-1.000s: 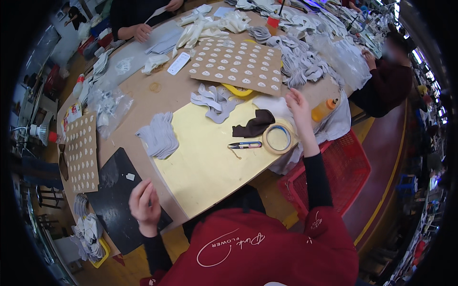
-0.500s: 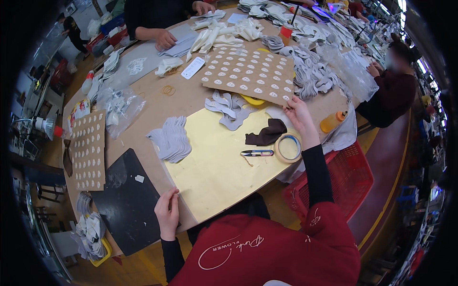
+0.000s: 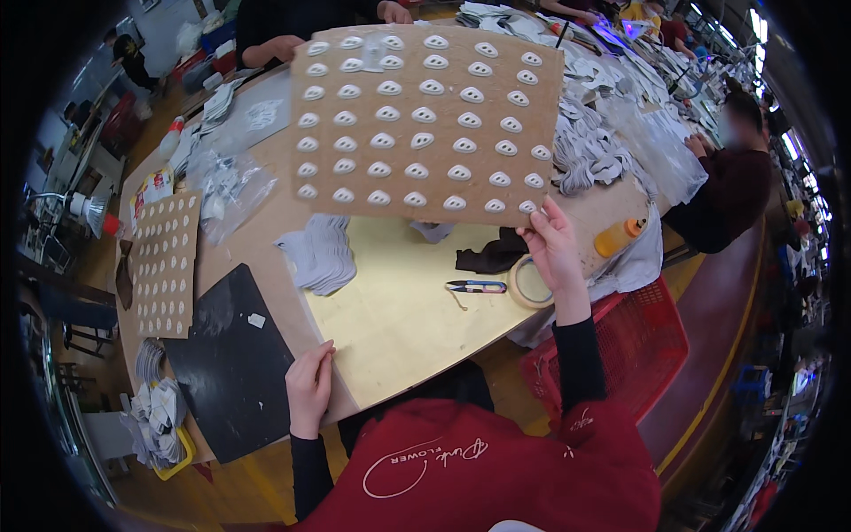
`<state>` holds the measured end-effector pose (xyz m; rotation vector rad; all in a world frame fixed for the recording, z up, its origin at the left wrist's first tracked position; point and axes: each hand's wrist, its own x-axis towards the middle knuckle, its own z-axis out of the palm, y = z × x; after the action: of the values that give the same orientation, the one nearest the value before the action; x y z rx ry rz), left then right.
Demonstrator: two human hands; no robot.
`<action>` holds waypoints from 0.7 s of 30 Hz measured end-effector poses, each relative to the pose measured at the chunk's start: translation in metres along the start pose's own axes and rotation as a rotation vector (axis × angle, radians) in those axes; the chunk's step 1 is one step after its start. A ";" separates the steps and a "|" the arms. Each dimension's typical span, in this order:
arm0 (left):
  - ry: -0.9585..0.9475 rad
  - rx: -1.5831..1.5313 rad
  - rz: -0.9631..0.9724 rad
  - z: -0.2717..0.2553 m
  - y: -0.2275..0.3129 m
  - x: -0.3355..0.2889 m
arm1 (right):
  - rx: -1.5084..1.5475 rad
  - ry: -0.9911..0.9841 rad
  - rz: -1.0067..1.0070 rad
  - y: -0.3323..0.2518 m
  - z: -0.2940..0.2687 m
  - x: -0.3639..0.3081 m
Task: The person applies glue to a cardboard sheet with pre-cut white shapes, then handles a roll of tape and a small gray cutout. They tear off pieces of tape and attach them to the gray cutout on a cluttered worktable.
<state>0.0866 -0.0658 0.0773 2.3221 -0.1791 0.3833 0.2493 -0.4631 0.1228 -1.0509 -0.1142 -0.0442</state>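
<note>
I have the fingers of the right hand (image 3: 554, 246) pinched on the lower right corner of a brown cardboard sheet (image 3: 443, 129), which spreads leftward and beyond them, dotted with white oval pieces (image 3: 423, 140). Left of those fingers lie thread snips (image 3: 479, 286) and a tape roll (image 3: 516, 288). The left hand's (image 3: 308, 387) fingers curl together near the desk (image 3: 253, 235) edge; I can't tell whether they grip anything.

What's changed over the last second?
The right hand has taken hold of the brown board with white pieces by its near right corner and lifted it; it now blocks most of the loose grey cutouts from view. The left hand has shifted right, toward the yellow sheet. The grey stack, snips and orange bottle stayed put.
</note>
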 end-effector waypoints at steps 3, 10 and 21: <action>0.008 -0.006 0.004 0.001 0.001 -0.001 | 0.058 -0.031 0.041 0.003 0.015 -0.010; 0.026 -0.467 -0.257 -0.007 0.002 -0.014 | 0.080 -0.196 0.205 0.024 0.054 -0.037; 0.512 -1.267 -0.416 -0.021 0.015 -0.062 | 0.066 -0.402 0.503 0.081 0.122 -0.085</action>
<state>0.0199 -0.0604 0.0813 0.9322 0.2572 0.4487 0.1630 -0.3189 0.1025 -0.9861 -0.2106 0.6241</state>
